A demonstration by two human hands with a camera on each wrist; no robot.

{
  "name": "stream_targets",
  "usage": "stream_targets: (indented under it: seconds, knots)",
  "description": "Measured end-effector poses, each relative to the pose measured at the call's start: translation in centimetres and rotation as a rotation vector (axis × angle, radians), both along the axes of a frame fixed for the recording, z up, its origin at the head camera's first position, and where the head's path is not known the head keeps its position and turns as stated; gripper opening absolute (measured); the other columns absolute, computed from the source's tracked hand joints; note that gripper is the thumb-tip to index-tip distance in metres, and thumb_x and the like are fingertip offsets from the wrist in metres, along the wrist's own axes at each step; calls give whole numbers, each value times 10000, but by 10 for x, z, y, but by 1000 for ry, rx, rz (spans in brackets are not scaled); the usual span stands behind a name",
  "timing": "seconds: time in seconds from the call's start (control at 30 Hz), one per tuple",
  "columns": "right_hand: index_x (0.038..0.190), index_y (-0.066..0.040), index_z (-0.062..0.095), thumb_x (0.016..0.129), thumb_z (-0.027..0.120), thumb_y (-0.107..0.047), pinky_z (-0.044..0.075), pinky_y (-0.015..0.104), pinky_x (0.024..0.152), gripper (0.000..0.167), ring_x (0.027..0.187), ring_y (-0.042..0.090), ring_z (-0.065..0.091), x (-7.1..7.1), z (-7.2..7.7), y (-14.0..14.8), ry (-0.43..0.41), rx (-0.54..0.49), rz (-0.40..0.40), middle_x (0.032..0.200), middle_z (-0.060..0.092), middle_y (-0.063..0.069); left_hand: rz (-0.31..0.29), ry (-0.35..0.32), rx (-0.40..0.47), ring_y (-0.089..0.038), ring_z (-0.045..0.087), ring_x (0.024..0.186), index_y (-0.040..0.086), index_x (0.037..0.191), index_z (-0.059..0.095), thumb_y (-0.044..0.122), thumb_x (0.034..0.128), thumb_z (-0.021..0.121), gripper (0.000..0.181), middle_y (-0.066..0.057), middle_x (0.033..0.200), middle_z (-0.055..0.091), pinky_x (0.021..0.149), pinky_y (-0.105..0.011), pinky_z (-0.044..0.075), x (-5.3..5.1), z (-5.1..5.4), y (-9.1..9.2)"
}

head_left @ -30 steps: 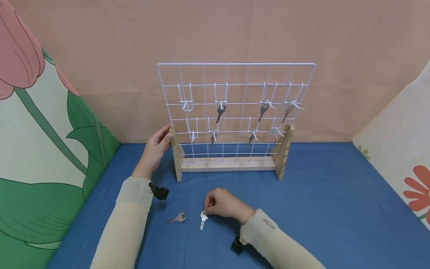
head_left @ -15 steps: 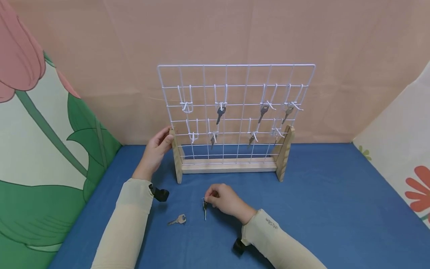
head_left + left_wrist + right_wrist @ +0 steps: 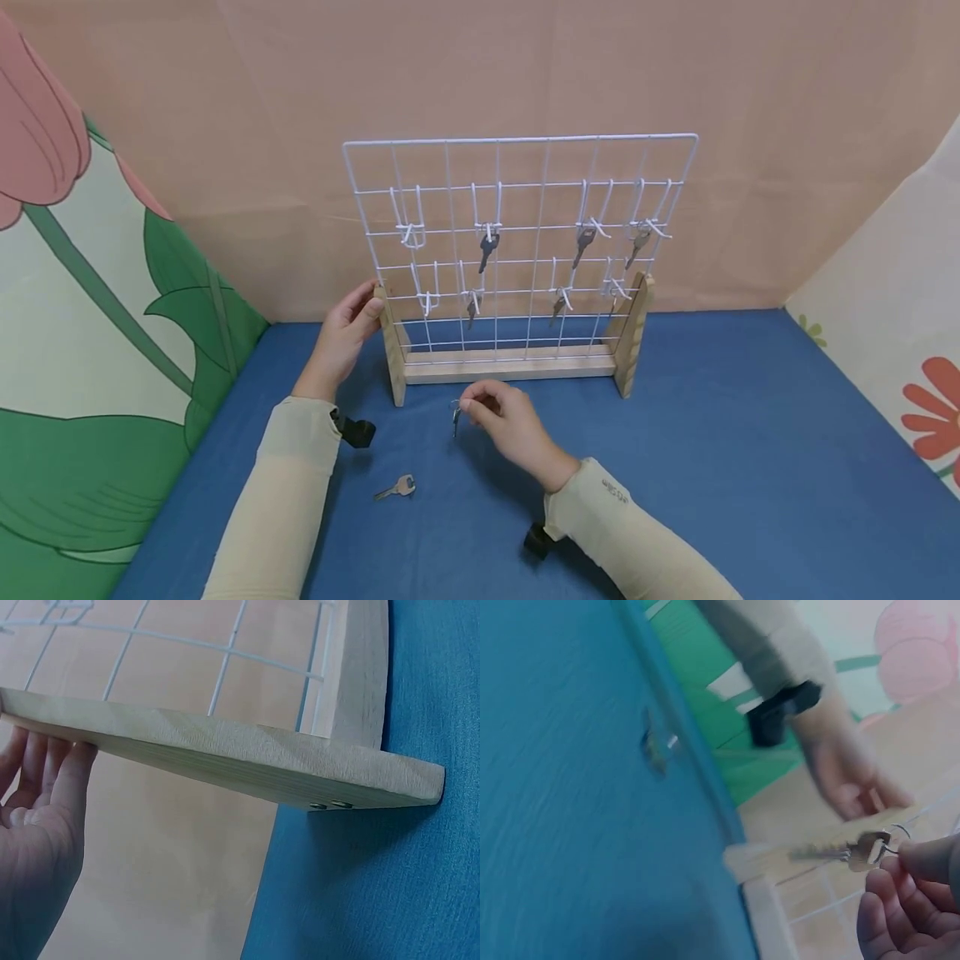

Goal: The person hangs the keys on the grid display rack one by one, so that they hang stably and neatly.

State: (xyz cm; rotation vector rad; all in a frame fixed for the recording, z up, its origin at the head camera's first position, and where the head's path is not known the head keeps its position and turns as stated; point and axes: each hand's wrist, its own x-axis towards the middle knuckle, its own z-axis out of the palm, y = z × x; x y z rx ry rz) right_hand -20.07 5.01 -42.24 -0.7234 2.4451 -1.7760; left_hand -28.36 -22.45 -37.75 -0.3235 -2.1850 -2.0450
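My left hand [image 3: 341, 337] grips the left wooden upright [image 3: 392, 350] of a white wire key rack [image 3: 517, 361]. In the left wrist view the fingers [image 3: 56, 766] lie against the upright's outer side. Low over the table, in front of the rack, my right hand [image 3: 513, 425] pinches a small split ring from which a metal key [image 3: 456, 422] hangs. Close up in the right wrist view, that key [image 3: 866, 851] shows its bow threaded on the ring, its blade blurred. A second key [image 3: 397, 487] lies on the blue cloth, between the two forearms.
Several keys hang on the rack's double-wire hooks, such as a dark key [image 3: 488, 248] in the upper row. Both leftmost hooks, upper [image 3: 410, 236] and lower [image 3: 427, 302], carry no key. A flower-print panel [image 3: 195, 308] stands left, another [image 3: 892, 333] right.
My right hand has lifted the key off the cloth and carried it forward, closer to the rack's base. The left hand has kept its hold on the upright.
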Motion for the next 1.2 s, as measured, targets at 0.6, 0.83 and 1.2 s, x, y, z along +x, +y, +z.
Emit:
stream_targets:
  seconds: [0.6,0.83,1.2]
  knots:
    - [1019,26,684,986,647,-37,541,258,696,80,755,212,582,8,88,-5,162,-333,42,838,617,97,-7,-18,-24,-331,381,1426,18,1589,279,273,1070,487,614,-223,1544,376,1125,-402,368,1,2,-4]
    - [1035,27,681,999,649,-81,543,249,724,119,771,231,576,-16,125,-16,97,-430,67,833,619,70,-16,-15,-34,-338,391,1415,13,1583,291,268,1074,484,601,-238,1542,377,1123,-424,370,-1,1,-2]
    - [1062,93,648,1001,623,-41,534,227,729,149,760,179,558,-40,154,-45,25,-584,141,850,618,52,-5,-33,-33,-324,398,1415,30,1584,302,296,1062,498,618,-212,1547,381,1124,-409,373,-3,1,-2]
